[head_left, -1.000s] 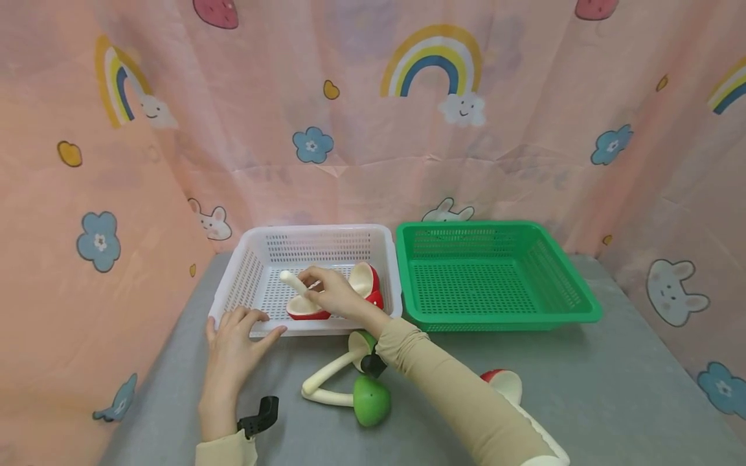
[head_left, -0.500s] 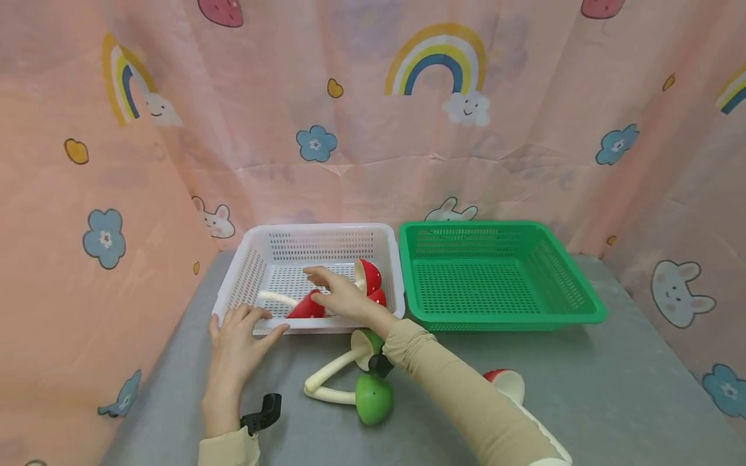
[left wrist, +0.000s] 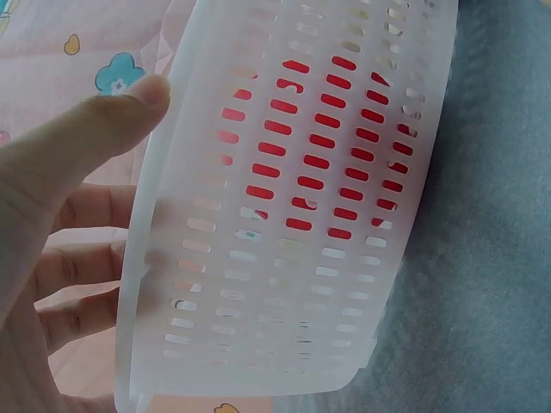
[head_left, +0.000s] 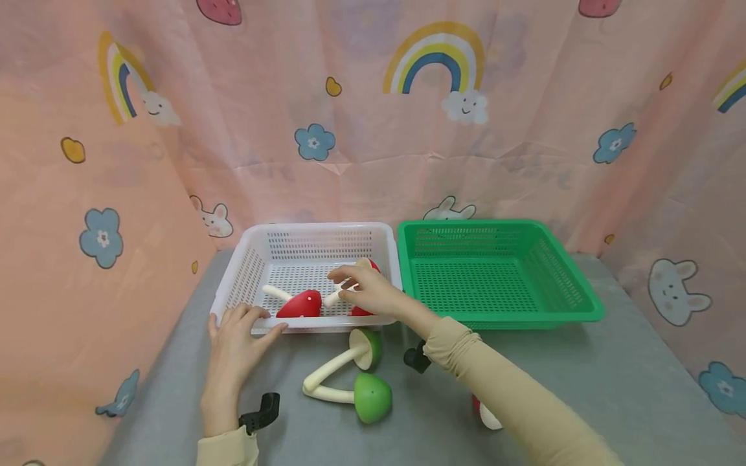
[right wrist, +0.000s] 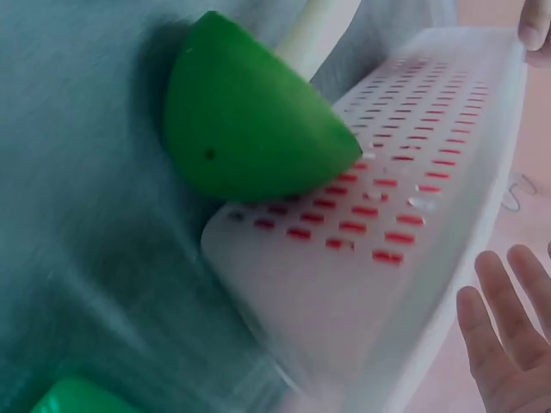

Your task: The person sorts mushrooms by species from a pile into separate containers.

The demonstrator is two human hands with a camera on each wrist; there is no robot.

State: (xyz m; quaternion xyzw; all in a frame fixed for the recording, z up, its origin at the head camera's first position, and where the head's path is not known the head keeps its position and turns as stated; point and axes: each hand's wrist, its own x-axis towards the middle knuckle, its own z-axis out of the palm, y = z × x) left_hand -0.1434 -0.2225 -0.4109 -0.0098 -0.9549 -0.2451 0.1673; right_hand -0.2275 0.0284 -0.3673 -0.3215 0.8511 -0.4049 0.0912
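My left hand holds the front left rim of the white basket, its fingers over the edge and its thumb in front. Above the right part of that basket is my right hand, fingers extended and holding nothing, also visible in the right wrist view. Inside the basket lies a red toy mushroom with a pale stem pointing left. More red mushroom pieces lie at the right, partly hidden by my right hand. Red caps show through the basket's slots in the left wrist view.
A green basket stands right of the white one. Two green toy mushrooms lie on the grey table in front, their stems meeting. A red and white mushroom shows beside my right sleeve. A patterned curtain hangs behind.
My right hand has let go of a red toy mushroom, which now lies cap up in the white basket. The hand has then moved right. My left hand stays on the rim.
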